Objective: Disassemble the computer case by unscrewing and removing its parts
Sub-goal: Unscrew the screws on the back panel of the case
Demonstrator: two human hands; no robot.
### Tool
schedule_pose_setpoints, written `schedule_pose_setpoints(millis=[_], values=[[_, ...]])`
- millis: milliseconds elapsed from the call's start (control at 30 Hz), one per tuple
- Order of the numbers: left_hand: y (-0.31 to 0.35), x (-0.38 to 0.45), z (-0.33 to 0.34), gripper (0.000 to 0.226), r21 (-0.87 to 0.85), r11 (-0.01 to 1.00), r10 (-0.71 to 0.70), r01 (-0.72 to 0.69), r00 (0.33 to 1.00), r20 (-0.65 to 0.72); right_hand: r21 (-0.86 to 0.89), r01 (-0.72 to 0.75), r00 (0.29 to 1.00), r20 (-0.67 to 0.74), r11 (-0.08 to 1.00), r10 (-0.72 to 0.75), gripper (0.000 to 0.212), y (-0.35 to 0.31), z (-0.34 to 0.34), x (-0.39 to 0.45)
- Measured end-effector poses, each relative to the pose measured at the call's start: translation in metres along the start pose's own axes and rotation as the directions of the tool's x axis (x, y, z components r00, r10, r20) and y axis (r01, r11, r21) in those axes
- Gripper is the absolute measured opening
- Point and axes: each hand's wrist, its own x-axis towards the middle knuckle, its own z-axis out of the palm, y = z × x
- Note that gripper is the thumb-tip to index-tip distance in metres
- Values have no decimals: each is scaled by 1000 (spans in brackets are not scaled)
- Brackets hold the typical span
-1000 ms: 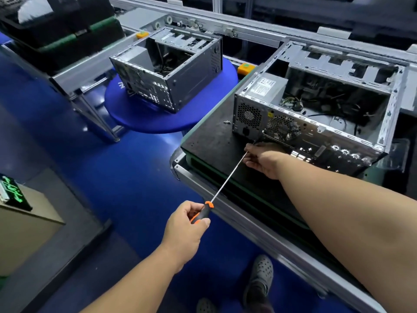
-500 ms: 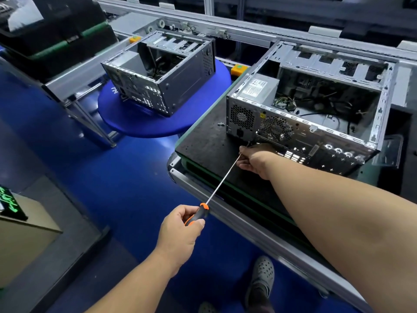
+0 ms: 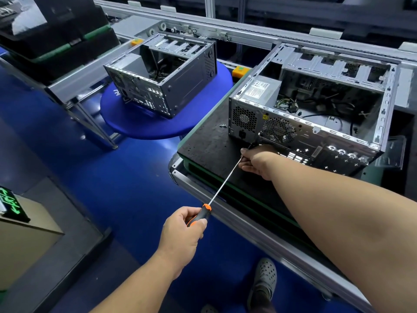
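Left arm comes up from the bottom edge, bare forearm angled forward and to the right, wrist straight. The left hand (image 3: 184, 229) is knuckles-up, fingers and thumb curled in a firm grip round the orange-and-black handle of a long thin-shafted screwdriver (image 3: 222, 188), thumb lying along the top.

Right arm sweeps in from the lower right, a long bare forearm stretched well forward and to the left, crossing above the left. The right hand (image 3: 257, 161) is back-up, fingers curled at the far end of the steel shaft, fingertips pinching it near the tip. Both arms are extended, hands well apart, joined only by that shaft.
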Motion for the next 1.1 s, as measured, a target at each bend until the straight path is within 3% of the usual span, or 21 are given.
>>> schedule_pose_setpoints(millis=[267,500,600,667,700,733,767,833,900,933,967,1000,1067,1100], values=[[3,1,1,17,29,998,49,-48,999,-19,-17,-22,1000,-7,1000,22,31,0,1,3],[-1,3,-1,24,386,891,271,-238,962,-32,2,-47,999,-22,999,47,33,-4,0,-3],[-6,5,1,22,413,877,286,-245,957,-39,3,-43,998,-50,999,43,32,-8,4,-18],[-9,7,1,23,345,914,247,-214,968,-54,-110,10,998,-61,994,-17,27,-14,7,-39],[-10,9,0,23,327,924,228,-198,972,-54,-274,107,989,-65,956,-129,26,-18,8,-50],[-12,11,0,22,322,928,213,-186,976,-49,-465,250,948,-63,849,-313,26,-24,7,-60],[-13,13,0,21,319,931,203,-178,978,-46,-602,386,859,-40,699,-510,26,-34,4,-71],[-16,16,-1,21,305,938,187,-164,981,-48,-620,597,652,6,509,-758,29,-68,-3,-91],[-17,18,-1,20,288,946,171,-149,984,-51,-585,717,462,-10,380,-887,25,-111,-12,-96],[-18,20,0,19,282,948,168,-147,984,-52,-615,719,401,-15,325,-916,20,-132,-18,-91],[-19,20,1,19,274,951,166,-145,985,-53,-675,682,383,2,281,-924,21,-150,-23,-83],[-20,21,2,18,264,954,162,-142,985,-53,-762,592,437,29,263,-899,35,-161,-28,-73],[-23,21,4,17,239,961,154,-137,986,-56,-899,314,699,2,304,-715,69,-165,-37,-50],[-24,21,6,16,226,965,153,-136,986,-60,-921,223,798,-15,319,-603,80,-161,-40,-41]])
